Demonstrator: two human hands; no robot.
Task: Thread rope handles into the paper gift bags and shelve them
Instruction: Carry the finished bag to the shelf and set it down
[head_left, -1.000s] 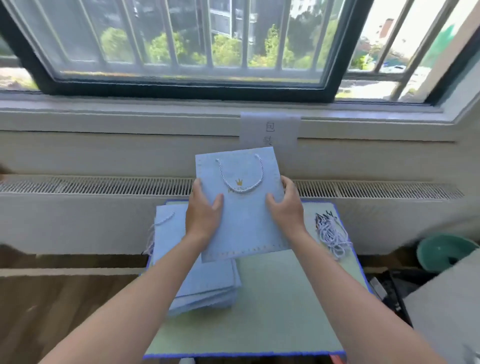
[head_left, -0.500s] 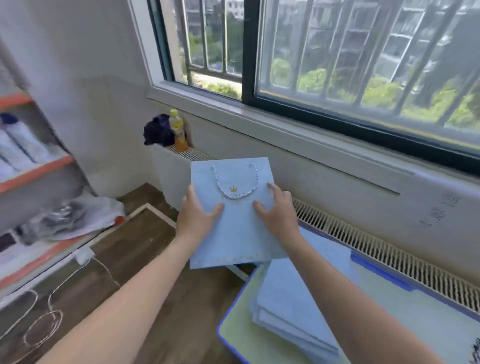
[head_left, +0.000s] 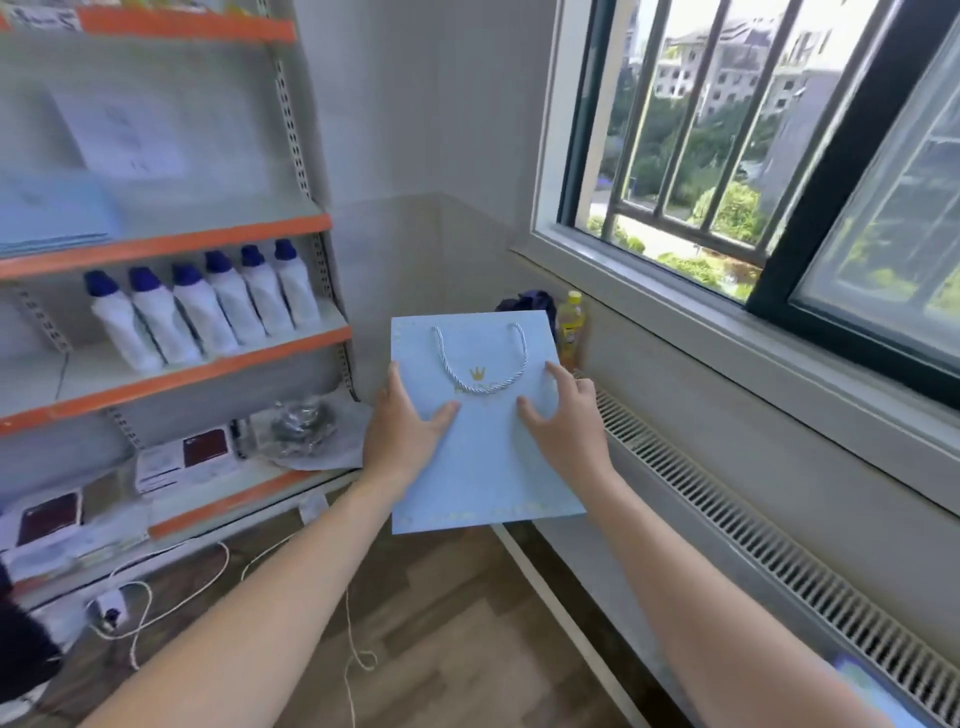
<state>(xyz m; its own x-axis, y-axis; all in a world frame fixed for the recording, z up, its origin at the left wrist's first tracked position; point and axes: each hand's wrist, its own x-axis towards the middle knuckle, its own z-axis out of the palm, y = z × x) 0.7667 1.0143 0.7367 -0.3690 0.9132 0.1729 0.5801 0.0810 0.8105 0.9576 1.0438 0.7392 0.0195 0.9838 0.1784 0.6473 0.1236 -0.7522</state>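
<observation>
Holding a flat blue bag (head_left: 483, 462) in the air between them, the left hand (head_left: 400, 431) and right hand (head_left: 569, 426) each pinch a side edge, thumbs on its face and fingers behind. A white rope handle (head_left: 480, 358) loops over a gold crown print. The shelf (head_left: 171, 244) with white bottles (head_left: 208, 306) stands to the left, a window (head_left: 779, 156) to the right.

Both hands (head_left: 405, 434) (head_left: 569, 428) forward, thumbs inward
</observation>
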